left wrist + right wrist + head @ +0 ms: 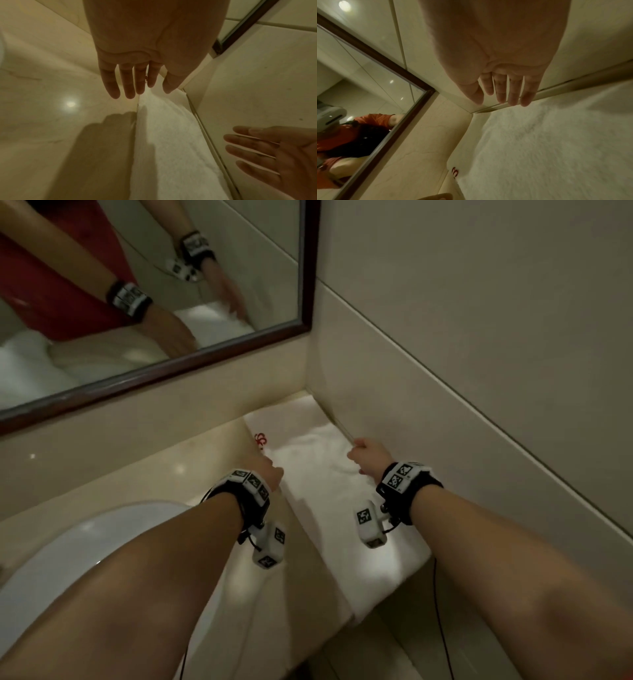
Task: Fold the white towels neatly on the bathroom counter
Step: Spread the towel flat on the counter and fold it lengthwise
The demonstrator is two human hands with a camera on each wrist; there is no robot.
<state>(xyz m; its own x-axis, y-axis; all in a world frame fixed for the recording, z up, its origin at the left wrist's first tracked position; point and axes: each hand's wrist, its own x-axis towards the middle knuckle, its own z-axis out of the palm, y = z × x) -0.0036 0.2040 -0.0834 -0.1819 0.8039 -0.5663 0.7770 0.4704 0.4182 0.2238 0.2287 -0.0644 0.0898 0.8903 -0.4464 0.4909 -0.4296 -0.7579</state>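
Place: bathroom | signs: framed mirror [154, 371], sink [51, 559] (white basin), marble counter [154, 474], tiled wall [479, 337]

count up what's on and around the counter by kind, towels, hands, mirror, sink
towel: 1 on the counter, white with a red mark at its far end
hands: 2, left hand and right hand, both open over the towel
mirror: 1
sink: 1
total: 5

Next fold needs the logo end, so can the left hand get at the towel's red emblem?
Probably yes: the left hand hovers open just short of the red emblem on the towel; nothing lies between.
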